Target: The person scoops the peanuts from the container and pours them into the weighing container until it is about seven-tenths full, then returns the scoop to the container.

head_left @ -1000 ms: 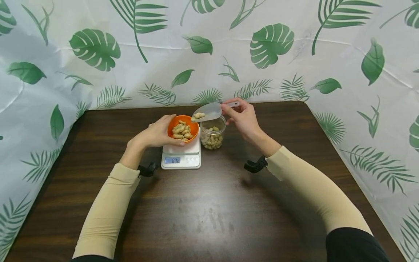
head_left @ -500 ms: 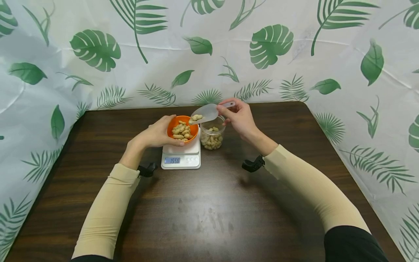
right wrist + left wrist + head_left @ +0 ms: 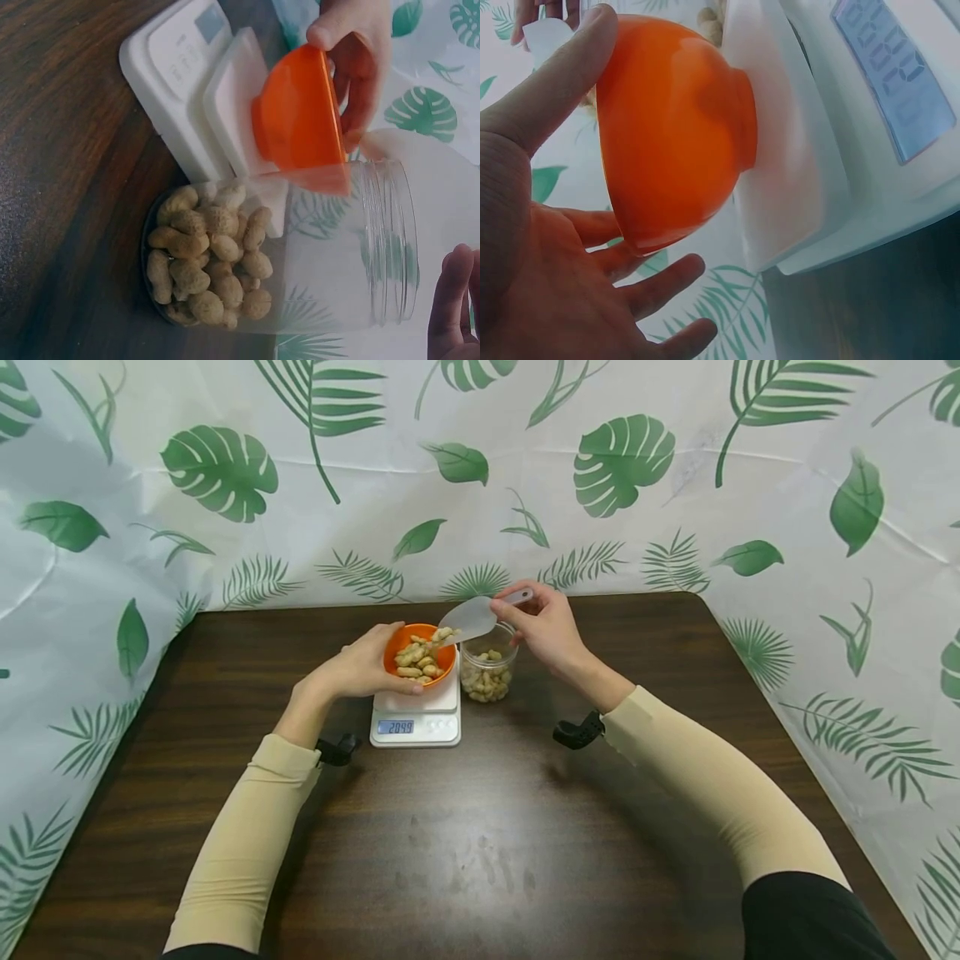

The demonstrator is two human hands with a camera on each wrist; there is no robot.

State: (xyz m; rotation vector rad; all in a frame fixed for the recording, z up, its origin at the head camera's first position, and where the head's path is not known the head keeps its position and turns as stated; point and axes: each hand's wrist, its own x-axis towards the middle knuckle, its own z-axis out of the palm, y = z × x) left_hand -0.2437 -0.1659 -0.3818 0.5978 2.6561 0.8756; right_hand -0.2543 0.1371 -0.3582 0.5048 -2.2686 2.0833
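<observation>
An orange bowl [image 3: 671, 135] of unshelled peanuts [image 3: 415, 660] stands on the white kitchen scale [image 3: 427, 728]. My left hand [image 3: 356, 664] holds the bowl by its rim, thumb on one side and fingers on the other; two fingertips stick out free in the left wrist view. With thumb and fingers, my right hand [image 3: 551, 627] grips the handle of a translucent plastic scoop [image 3: 474, 617]. The scoop tilts toward the bowl, its tip over the right rim with a few peanuts at the mouth. Below it sits a clear jar [image 3: 322, 247], partly filled with peanuts.
The lit scale display [image 3: 395, 727] seems to read 204.9. Scale and jar stand close together on a dark wooden table [image 3: 480, 835], near its back edge. A white sheet with green leaf prints [image 3: 525, 468] hangs behind the table.
My right hand has moved slightly left with the scoop, and peanuts have slid to its tip over the bowl. The scale's number has risen. The left hand stays at the bowl.
</observation>
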